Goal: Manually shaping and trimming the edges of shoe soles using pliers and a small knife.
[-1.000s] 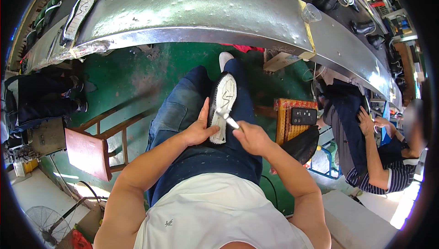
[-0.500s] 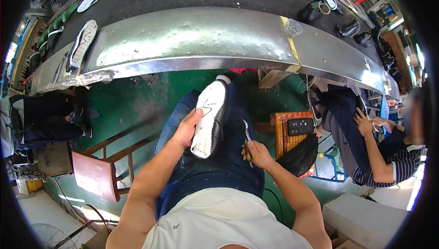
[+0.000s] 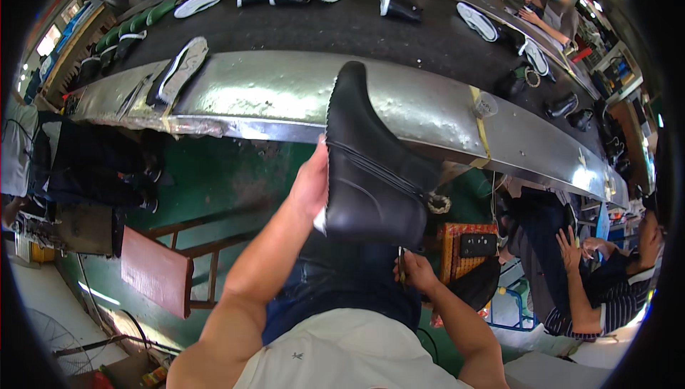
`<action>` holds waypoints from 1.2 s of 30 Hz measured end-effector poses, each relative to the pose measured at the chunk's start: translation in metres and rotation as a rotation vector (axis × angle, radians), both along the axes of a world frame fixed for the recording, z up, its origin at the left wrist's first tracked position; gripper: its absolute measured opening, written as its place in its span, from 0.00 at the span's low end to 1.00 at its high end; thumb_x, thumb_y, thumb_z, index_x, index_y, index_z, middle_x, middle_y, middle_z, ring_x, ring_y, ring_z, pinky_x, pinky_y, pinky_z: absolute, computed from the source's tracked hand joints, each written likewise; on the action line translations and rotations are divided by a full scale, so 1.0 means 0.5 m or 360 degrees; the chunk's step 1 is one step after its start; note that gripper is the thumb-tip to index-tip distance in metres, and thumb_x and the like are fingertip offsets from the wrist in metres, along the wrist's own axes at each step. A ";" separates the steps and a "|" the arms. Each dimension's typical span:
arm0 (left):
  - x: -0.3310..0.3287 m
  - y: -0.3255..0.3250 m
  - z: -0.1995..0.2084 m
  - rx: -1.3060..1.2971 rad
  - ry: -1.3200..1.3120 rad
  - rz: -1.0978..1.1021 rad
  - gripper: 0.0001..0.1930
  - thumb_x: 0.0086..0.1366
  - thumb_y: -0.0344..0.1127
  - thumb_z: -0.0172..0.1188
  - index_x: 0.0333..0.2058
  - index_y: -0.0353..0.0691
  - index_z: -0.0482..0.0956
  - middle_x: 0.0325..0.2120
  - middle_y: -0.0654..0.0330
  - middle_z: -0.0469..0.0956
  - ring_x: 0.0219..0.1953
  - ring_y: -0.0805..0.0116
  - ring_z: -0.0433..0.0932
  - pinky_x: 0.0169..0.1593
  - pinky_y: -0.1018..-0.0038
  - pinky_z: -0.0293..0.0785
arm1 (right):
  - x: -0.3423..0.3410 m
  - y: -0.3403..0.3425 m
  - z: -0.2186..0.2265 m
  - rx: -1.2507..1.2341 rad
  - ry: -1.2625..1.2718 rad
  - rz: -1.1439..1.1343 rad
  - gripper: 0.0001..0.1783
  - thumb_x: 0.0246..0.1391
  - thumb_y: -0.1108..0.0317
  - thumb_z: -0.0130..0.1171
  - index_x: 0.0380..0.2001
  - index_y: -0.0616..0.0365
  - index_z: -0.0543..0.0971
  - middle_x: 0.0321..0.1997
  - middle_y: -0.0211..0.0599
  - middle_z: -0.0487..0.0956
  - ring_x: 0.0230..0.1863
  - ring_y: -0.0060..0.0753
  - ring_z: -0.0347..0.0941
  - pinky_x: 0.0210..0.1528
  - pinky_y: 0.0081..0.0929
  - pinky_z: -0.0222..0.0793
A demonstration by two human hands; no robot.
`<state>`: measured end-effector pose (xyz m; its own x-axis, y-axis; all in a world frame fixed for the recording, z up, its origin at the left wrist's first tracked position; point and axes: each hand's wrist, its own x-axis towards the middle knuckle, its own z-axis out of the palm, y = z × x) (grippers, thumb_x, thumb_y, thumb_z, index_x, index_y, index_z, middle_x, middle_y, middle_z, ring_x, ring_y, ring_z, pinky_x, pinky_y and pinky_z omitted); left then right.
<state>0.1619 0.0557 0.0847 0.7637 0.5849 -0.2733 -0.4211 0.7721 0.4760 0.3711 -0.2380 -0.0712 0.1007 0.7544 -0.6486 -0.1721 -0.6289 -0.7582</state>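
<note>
My left hand (image 3: 312, 183) grips a black ankle boot (image 3: 371, 164) by its sole side and holds it raised, toe pointing up toward the metal table edge (image 3: 271, 100). My right hand (image 3: 414, 271) sits low over my lap, closed on a small thin tool (image 3: 401, 264) just below the boot's heel. My legs in dark jeans (image 3: 342, 282) lie under both hands.
A black conveyor belt (image 3: 357, 25) beyond the metal edge carries several boots and white soles. A red wooden stool (image 3: 160, 271) stands to my left. Another person (image 3: 599, 282) in a striped shirt sits at the right beside an orange crate (image 3: 467, 246).
My left hand has lifted the boot higher and turned it, so its black side shows instead of the white sole. My right hand has dropped lower toward my lap.
</note>
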 end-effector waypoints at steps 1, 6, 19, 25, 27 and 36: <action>-0.004 0.008 -0.009 -0.0004 -0.0196 -0.0119 0.38 0.74 0.68 0.39 0.67 0.40 0.65 0.63 0.49 0.72 0.63 0.54 0.73 0.68 0.52 0.67 | 0.009 0.008 -0.006 -0.0009 -0.0020 -0.0001 0.31 0.74 0.45 0.38 0.43 0.66 0.76 0.32 0.40 0.81 0.29 0.31 0.79 0.35 0.28 0.76; 0.025 -0.034 -0.090 -0.0195 0.0018 -0.0140 0.45 0.67 0.77 0.37 0.64 0.43 0.69 0.56 0.46 0.76 0.56 0.49 0.78 0.59 0.47 0.74 | 0.013 0.007 -0.016 -0.0015 -0.0007 -0.0013 0.31 0.74 0.45 0.38 0.43 0.66 0.76 0.34 0.40 0.82 0.30 0.31 0.80 0.34 0.28 0.76; 0.070 0.075 0.054 -0.0359 -0.0316 -0.0114 0.41 0.74 0.70 0.31 0.64 0.40 0.69 0.57 0.43 0.75 0.57 0.36 0.75 0.59 0.39 0.73 | 0.014 0.023 -0.006 -0.0053 -0.0027 0.0011 0.32 0.72 0.39 0.41 0.45 0.61 0.76 0.35 0.37 0.81 0.31 0.31 0.80 0.32 0.27 0.74; 0.125 0.162 0.033 -0.0218 -0.0151 0.0063 0.39 0.75 0.69 0.33 0.62 0.40 0.71 0.54 0.46 0.77 0.55 0.37 0.78 0.60 0.44 0.74 | 0.024 0.040 -0.002 -0.0103 0.0017 0.0051 0.32 0.73 0.39 0.38 0.45 0.60 0.76 0.35 0.35 0.82 0.31 0.28 0.80 0.29 0.24 0.70; 0.145 0.221 0.021 -0.0122 -0.0037 0.0152 0.39 0.74 0.69 0.34 0.62 0.38 0.71 0.54 0.45 0.77 0.54 0.39 0.78 0.61 0.47 0.74 | 0.037 0.049 -0.002 -0.0152 0.0036 0.0145 0.32 0.73 0.40 0.38 0.45 0.60 0.76 0.36 0.35 0.82 0.32 0.27 0.80 0.28 0.22 0.69; 0.227 0.646 0.090 0.0505 0.0709 0.0603 0.49 0.71 0.75 0.33 0.56 0.26 0.73 0.51 0.45 0.80 0.53 0.53 0.81 0.61 0.57 0.74 | 0.099 0.092 0.028 -0.0202 -0.0124 0.0456 0.21 0.70 0.52 0.53 0.46 0.63 0.76 0.35 0.34 0.82 0.31 0.27 0.79 0.34 0.26 0.74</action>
